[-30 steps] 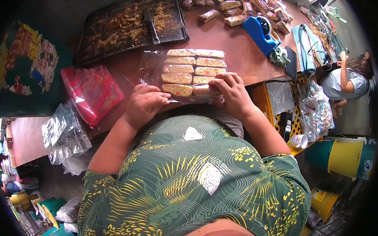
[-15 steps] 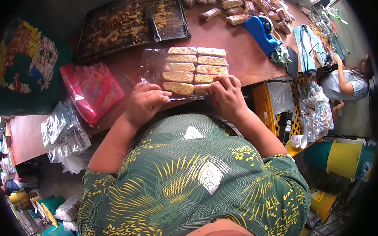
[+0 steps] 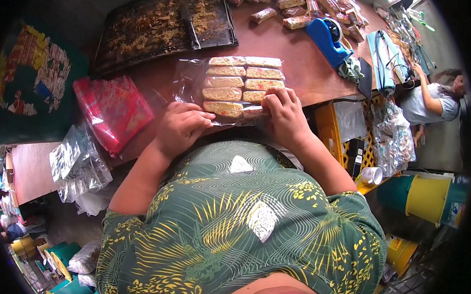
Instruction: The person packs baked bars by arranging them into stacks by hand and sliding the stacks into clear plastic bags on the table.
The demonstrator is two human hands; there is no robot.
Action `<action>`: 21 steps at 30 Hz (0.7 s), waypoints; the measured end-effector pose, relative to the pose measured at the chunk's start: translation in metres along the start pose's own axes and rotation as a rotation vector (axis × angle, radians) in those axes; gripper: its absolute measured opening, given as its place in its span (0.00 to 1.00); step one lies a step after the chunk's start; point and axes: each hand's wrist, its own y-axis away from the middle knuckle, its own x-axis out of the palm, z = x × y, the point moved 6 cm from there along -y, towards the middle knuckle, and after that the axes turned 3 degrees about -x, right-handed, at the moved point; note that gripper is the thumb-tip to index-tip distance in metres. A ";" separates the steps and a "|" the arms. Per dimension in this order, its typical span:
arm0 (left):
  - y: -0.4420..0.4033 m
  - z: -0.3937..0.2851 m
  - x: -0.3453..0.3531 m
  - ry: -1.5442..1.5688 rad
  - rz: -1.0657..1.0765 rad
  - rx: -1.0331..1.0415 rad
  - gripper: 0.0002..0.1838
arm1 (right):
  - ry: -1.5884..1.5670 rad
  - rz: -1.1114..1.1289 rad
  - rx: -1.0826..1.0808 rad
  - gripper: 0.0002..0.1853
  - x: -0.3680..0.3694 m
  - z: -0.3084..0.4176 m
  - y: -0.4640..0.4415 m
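Observation:
A clear plastic bag (image 3: 189, 78) lies near the table's front edge. Inside it, pale bars with red and green flecks (image 3: 223, 94) are stacked in two columns. My left hand (image 3: 183, 124) pinches the bag's lower left corner, thumb and fingers together beside the lowest bar. At the lower right, my right hand (image 3: 285, 114) has its fingers curled over the bag's edge and partly covers the bottom bar of that column.
Behind the bag is a dark baking tray (image 3: 138, 39) with crumbs and a scraper (image 3: 191, 29). Wrapped bars (image 3: 296, 22) are heaped at the back right, near a blue tape dispenser (image 3: 328, 45). Red plastic (image 3: 115, 109) lies left. Another person (image 3: 431, 101) is at far right.
Both hands keep their hold on the bag. My right hand has shifted very slightly; the bars stay in nearly the same place.

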 end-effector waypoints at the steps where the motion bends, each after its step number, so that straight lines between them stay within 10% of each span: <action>1: 0.000 0.000 0.001 0.001 -0.002 0.005 0.06 | 0.004 -0.027 -0.005 0.16 0.002 -0.002 0.000; 12: 0.002 0.003 0.004 0.037 -0.026 -0.019 0.07 | 0.014 -0.246 -0.188 0.29 -0.007 -0.032 0.035; 21: 0.002 0.005 0.004 0.038 -0.016 -0.013 0.06 | 0.021 -0.316 -0.381 0.13 -0.010 -0.040 0.051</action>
